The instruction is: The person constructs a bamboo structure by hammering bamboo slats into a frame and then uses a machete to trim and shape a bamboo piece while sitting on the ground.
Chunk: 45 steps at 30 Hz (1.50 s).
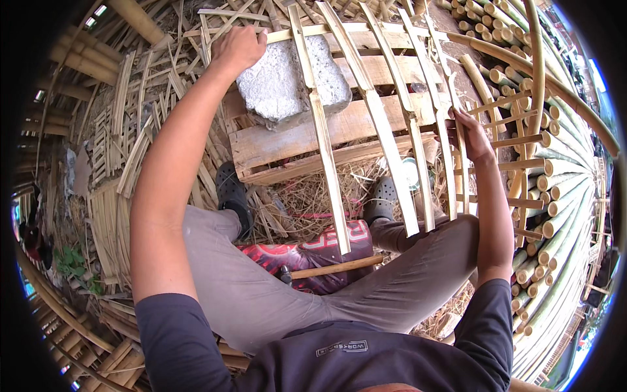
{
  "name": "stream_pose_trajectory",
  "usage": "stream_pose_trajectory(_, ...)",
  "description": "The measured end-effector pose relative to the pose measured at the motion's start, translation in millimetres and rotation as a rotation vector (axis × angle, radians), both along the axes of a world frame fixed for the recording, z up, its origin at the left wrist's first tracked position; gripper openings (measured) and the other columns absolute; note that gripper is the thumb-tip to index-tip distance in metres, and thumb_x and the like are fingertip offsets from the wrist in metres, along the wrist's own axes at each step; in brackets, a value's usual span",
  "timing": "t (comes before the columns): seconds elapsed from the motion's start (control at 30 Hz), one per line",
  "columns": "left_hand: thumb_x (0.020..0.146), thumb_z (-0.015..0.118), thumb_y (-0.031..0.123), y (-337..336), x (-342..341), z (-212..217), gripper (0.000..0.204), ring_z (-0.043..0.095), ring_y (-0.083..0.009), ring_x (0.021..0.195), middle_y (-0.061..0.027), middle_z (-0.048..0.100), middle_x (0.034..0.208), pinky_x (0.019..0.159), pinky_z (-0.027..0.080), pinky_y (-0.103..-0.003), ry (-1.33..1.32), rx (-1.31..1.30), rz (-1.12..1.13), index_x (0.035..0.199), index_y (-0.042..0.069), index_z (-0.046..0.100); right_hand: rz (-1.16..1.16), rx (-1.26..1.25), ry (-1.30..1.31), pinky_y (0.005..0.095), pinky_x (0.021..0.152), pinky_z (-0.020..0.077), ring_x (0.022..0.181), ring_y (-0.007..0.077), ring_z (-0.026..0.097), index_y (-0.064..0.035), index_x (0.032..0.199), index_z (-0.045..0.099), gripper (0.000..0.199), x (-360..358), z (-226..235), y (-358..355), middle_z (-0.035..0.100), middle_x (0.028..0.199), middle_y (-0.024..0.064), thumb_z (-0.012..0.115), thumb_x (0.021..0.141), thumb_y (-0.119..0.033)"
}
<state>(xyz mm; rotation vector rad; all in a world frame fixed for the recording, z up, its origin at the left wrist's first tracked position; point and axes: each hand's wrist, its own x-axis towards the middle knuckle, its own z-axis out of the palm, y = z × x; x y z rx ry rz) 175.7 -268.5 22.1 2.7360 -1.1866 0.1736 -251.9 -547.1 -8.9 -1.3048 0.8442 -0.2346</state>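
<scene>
The shirt is dark navy, with short sleeves and a pale rectangular print across the chest. The left hand and right hand are bare, as are the forearms. The trousers are grey-brown and creased; the clogs, dark and rounded, have small round holes.

Bamboo workshop. Stacked cut bamboo poles at right, split bamboo slats at left. Hammer, loose shavings mid-view.

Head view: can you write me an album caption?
Left hand and right hand grip a slatted bamboo frame over a wooden crate bearing a rough block.
</scene>
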Motion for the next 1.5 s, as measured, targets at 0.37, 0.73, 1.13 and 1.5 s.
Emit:
stream_pose_trajectory(0.37, 0.1, 0.04, 0.044, -7.7, 3.0, -8.3, 0.05, 0.048, -0.0388, 0.129, -0.0235, 0.046, 0.14, 0.1, 0.045, -0.055, -0.259, 0.04, -0.081, 0.136, 0.01, 0.049, 0.066, 0.071, -0.022, 0.0325, 0.068, 0.0499, 0.074, 0.0154, 0.063, -0.0123, 0.101, 0.053, 0.018, -1.1, -4.2, -7.2, 0.067, 0.087, 0.0052, 0.051, 0.101, -0.03)
stream_pose_trajectory(0.73, 0.103, 0.03, 0.053, -11.4, 8.4, -39.3, 0.061, 0.039, -0.0366, 0.138, -0.0191, 0.039, 0.15, 0.113, 0.03, -0.054, -0.052, -0.037, -0.291, 0.153, 0.018, 0.028, 0.026, 0.041, -0.035, 0.0297, 0.066, 0.0495, 0.073, 0.0137, 0.062, -0.0115, 0.104, 0.053, 0.02, 0.1, -8.7, -7.5, 0.065, 0.086, 0.0034, 0.053, 0.1, -0.031)
stream_pose_trajectory(1.13, 0.1, 0.049, 0.04, 3.9, 17.2, -21.6, 0.046, 0.055, -0.0376, 0.119, -0.0216, 0.057, 0.129, 0.1, 0.046, -0.045, -0.047, -0.107, -0.408, 0.133, 0.009, 0.056, 0.008, 0.035, 0.02, 0.0315, 0.069, 0.0513, 0.075, 0.0147, 0.063, -0.0108, 0.108, 0.054, 0.023, 1.8, -4.4, -7.3, 0.065, 0.087, 0.0042, 0.053, 0.101, -0.033)
stream_pose_trajectory(1.5, 0.1, 0.05, 0.032, 2.3, -0.2, -13.6, 0.035, 0.063, -0.0395, 0.102, -0.0225, 0.066, 0.106, 0.087, 0.053, -0.047, -0.057, -0.066, -0.371, 0.122, 0.007, 0.061, -0.013, 0.085, 0.063, 0.0332, 0.065, 0.054, 0.072, 0.0185, 0.065, -0.0128, 0.099, 0.055, 0.022, 1.1, 0.8, -9.0, 0.067, 0.092, 0.0096, 0.048, 0.103, -0.033)
